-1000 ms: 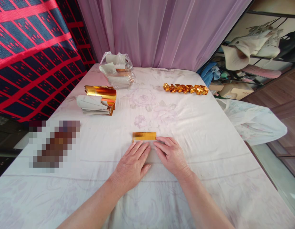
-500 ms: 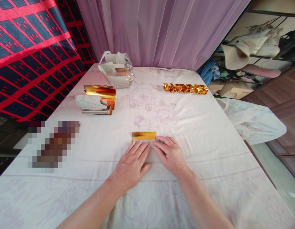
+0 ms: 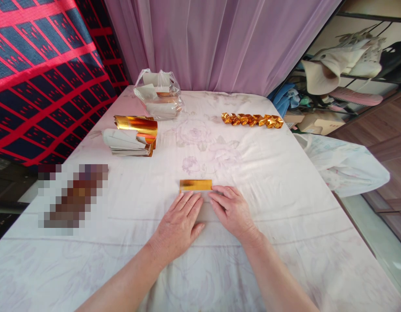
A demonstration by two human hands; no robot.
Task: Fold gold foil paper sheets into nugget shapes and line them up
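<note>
A folded piece of gold foil paper [image 3: 195,185] lies flat on the tablecloth, with a pale strip along its near edge. My left hand [image 3: 180,225] rests palm down with its fingers stretched, their tips at the paper's near edge. At the paper's right end is my right hand [image 3: 231,212], its fingers extended and slightly bent, the index fingertip touching the corner. Both hands are open and neither grips the paper. Part of the paper's near side is hidden under the fingertips.
Gold and white paper sheets [image 3: 132,136] lie stacked at the left, near a clear plastic bag [image 3: 158,96] of similar sheets. A row of folded gold foil pieces [image 3: 252,120] sits at the back right. Beyond the right edge are a white bag [image 3: 353,167] and a shelf with shoes.
The left fingers have shifted very slightly at the paper's near edge. The right hand and the paper look the same.
</note>
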